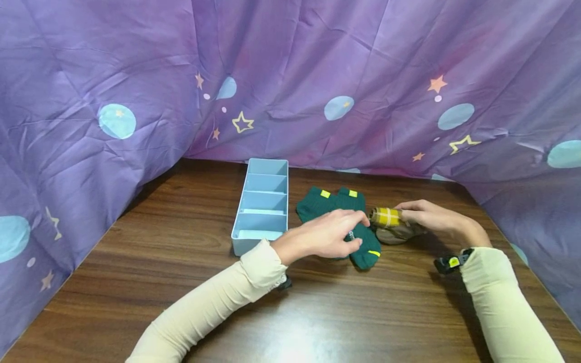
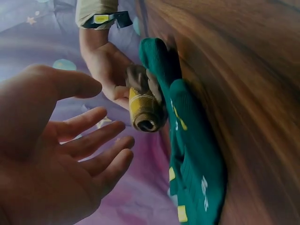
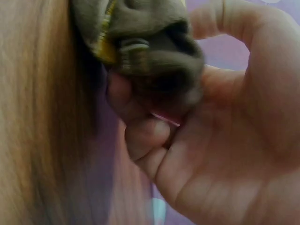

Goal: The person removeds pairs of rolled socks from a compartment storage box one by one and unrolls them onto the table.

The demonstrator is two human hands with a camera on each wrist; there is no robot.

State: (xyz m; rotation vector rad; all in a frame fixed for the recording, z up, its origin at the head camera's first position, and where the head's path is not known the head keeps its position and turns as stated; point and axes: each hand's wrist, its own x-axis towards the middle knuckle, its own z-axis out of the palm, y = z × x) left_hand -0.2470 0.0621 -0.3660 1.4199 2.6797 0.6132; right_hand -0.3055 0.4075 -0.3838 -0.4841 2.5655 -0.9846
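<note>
My right hand (image 1: 431,217) grips a brown sock bundle (image 1: 396,227), partly rolled up, with a yellow checked patch. In the right wrist view, blurred, curled fingers (image 3: 145,136) and the thumb hold the brown fabric. My left hand (image 1: 333,233) hovers above a pair of dark green socks (image 1: 320,204) with yellow marks, its fingers loosely spread. Nothing lies in the left palm in the left wrist view, where the roll's spiral end (image 2: 146,123) faces the camera. The left hand covers part of the green socks in the head view.
A light blue box (image 1: 260,247) with several compartments stands left of the green socks on the brown wooden table (image 1: 181,262). Purple cloth (image 1: 290,101) with stars and planets hangs behind the table and along both sides.
</note>
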